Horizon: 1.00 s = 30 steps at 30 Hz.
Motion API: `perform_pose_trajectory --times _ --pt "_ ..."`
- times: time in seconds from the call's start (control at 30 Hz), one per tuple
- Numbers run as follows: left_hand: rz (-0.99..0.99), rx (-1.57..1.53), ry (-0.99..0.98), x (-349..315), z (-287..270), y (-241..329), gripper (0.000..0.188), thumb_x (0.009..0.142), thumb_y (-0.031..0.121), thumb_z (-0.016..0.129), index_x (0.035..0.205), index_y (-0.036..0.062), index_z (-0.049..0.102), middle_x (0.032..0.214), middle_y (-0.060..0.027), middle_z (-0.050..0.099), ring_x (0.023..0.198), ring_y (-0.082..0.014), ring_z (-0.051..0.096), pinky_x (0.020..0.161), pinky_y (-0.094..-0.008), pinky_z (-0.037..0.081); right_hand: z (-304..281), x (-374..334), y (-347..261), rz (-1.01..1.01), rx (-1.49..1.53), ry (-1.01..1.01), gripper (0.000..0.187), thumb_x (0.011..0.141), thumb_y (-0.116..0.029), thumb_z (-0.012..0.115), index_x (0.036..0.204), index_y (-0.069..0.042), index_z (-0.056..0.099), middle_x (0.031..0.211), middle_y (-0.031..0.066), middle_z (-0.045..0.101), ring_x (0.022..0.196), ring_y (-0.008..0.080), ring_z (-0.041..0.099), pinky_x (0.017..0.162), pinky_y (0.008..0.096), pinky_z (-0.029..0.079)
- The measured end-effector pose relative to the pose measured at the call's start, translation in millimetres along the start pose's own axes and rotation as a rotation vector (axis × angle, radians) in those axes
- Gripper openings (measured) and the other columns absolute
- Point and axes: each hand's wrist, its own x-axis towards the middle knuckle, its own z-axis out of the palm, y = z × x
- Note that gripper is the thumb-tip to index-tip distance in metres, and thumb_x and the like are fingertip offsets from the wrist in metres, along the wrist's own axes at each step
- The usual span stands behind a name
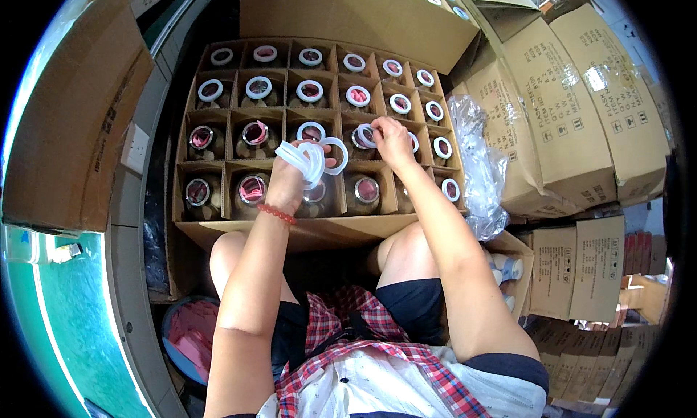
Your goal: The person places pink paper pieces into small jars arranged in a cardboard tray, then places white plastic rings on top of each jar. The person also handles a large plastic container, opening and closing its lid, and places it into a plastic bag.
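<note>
A cardboard box with dividers (327, 228) stands before me, a glass jar in each visible cell. White rings sit on the mouths of most far-row jars, such as this ringed jar (310, 91). Nearer jars, like one with pink material inside (253, 189), show bare shiny rims. My left hand (286, 180) is closed around several loose white plastic rings (311, 164), held over the near rows. With its fingers pinched, my right hand (393, 141) holds a white ring (367, 135) at the mouth of a third-row jar. Whether that ring is fully seated cannot be told.
Behind stands another carton (348, 26) of ringed jars. Stacked cartons (559, 106) line the right, with crumpled clear plastic (479, 164) beside the box. A blue tub of pink material (192, 338) is at lower left, near a green surface (80, 324).
</note>
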Motion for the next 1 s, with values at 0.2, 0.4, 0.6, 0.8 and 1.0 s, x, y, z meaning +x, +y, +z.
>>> perform_pose_trajectory --times 0.2,0.4,0.6,0.8,1.0 --pt "-0.006 0.016 -0.001 3.1 -1.8 -1.2 0.02 0.093 0.016 0.046 0.107 0.0017 0.052 0.102 -0.0138 0.064 0.085 -0.0219 0.067 0.049 -0.0223 0.05 6.7 -1.3 -3.3 -0.088 -0.058 -0.009 0.014 0.073 -0.007 0.064 0.087 -0.008 0.064 0.089 0.0073 0.063 0.088 0.0267 0.059 0.079 0.0396 0.043" --pt "-0.012 0.038 -0.01 2.2 -1.2 -2.2 0.021 0.094 0.017 0.047 0.107 0.0023 0.052 0.103 -0.0146 0.064 0.084 -0.0218 0.068 0.048 -0.0218 0.049 -6.1 -10.0 -22.2 -0.166 -0.168 -0.052 0.019 0.075 -0.011 0.064 0.093 -0.006 0.065 0.106 0.0071 0.061 0.097 0.0269 0.056 0.084 0.0393 0.043" --pt "-0.016 0.016 0.009 4.0 -0.1 -3.9 0.021 0.094 0.02 0.048 0.106 0.0035 0.053 0.102 -0.0154 0.065 0.084 -0.0223 0.068 0.048 -0.0214 0.048 -24.6 -13.7 -11.8 -0.233 -0.025 -0.292 0.017 0.075 -0.01 0.065 0.092 -0.007 0.068 0.119 0.0139 0.058 0.105 0.032 0.054 0.093 0.0397 0.043" --pt "-0.051 -0.003 0.02 3.7 4.5 -4.6 0.021 0.095 0.021 0.048 0.106 0.0041 0.053 0.101 -0.0144 0.065 0.082 -0.0227 0.068 0.047 -0.022 0.046 -29.0 -10.3 -15.4 -0.234 -0.049 -0.381 0.017 0.076 -0.012 0.065 0.093 -0.008 0.07 0.122 0.0189 0.057 0.105 0.0348 0.055 0.093 0.0406 0.043" --pt "-0.039 -0.044 0.041 4.8 2.2 -4.5 0.029 0.094 0.025 0.047 0.113 0.0029 0.055 0.101 -0.0108 0.066 0.084 -0.0229 0.067 0.053 -0.0246 0.048 -26.6 -12.6 -15.3 -0.221 -0.086 -0.422 0.023 0.077 -0.01 0.06 0.098 -0.01 0.07 0.122 0.0183 0.057 0.112 0.0354 0.052 0.095 0.0438 0.041"
